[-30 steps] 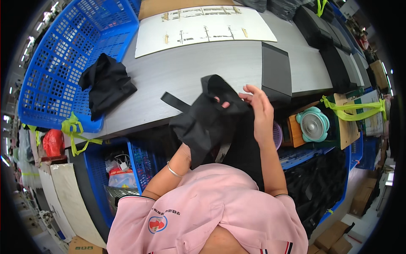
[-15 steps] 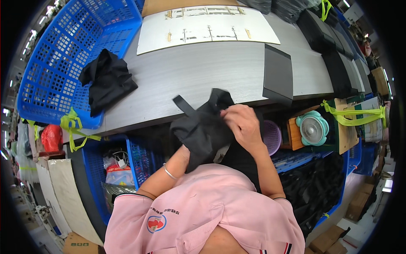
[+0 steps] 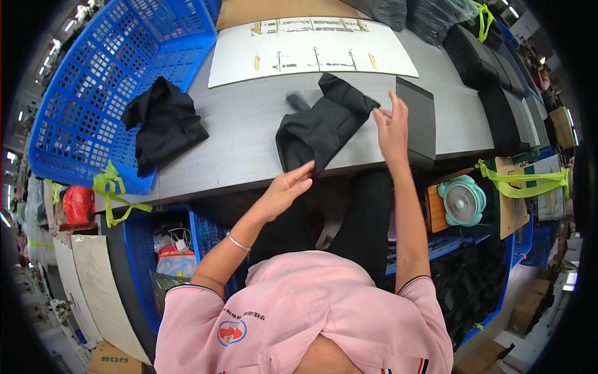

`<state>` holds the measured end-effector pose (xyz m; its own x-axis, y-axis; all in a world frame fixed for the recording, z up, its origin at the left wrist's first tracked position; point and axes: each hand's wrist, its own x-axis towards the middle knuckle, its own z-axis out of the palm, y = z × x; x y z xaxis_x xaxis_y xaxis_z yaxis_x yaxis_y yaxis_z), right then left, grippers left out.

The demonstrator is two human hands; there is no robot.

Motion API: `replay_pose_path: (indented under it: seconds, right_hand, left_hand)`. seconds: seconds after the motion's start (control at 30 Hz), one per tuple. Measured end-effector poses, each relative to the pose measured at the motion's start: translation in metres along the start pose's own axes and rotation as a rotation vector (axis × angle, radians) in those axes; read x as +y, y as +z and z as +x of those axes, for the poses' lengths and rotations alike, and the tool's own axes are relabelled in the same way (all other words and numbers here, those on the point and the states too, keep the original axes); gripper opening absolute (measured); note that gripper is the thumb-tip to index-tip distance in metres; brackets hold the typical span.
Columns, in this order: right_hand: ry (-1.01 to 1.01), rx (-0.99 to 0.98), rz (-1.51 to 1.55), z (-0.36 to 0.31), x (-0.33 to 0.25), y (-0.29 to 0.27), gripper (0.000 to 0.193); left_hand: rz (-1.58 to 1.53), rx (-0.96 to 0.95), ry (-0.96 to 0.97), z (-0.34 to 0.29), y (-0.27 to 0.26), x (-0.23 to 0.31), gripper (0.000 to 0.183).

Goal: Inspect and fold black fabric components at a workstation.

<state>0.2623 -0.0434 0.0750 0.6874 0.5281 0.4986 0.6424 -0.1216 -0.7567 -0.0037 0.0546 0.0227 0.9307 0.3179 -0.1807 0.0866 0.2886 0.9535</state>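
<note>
A black fabric piece [image 3: 327,121], sewn like a small bag with a short strap [image 3: 298,101] on its far left side, is spread over the front of the grey table. My left hand [image 3: 289,190] is at its lower corner by the table's front edge, with thumb and fingers closed on the cloth. By its right corner my right hand [image 3: 393,134] is raised with the fingers apart, holding nothing. Another crumpled black fabric piece [image 3: 165,124] lies to the left, partly over the rim of a blue plastic basket [image 3: 81,118].
A white board with dark marks [image 3: 311,53] lies at the back of the grey table [image 3: 243,124]. A flat dark grey panel [image 3: 416,118] is right of my right hand, with stacked dark pieces [image 3: 503,115] beyond. Below the table's right side stands a small teal fan [image 3: 461,201].
The black fabric piece has gone from above my lap forward onto the table. Both hands have moved forward, and the right one has come off the cloth.
</note>
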Motion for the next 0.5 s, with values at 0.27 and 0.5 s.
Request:
replay_pose_path:
  seconds: [0.27,0.5]
  right_hand:
    - [0.458,0.009,0.479,-0.103,-0.023,0.037,0.027]
    - [0.696,-0.241,1.023,-0.067,-0.032,0.038,0.035]
  left_hand:
    - [-0.045,0.8,0.274,0.037,-0.039,0.011,0.037]
    - [-0.603,0.148,0.034,0.07,-0.004,0.018,0.041]
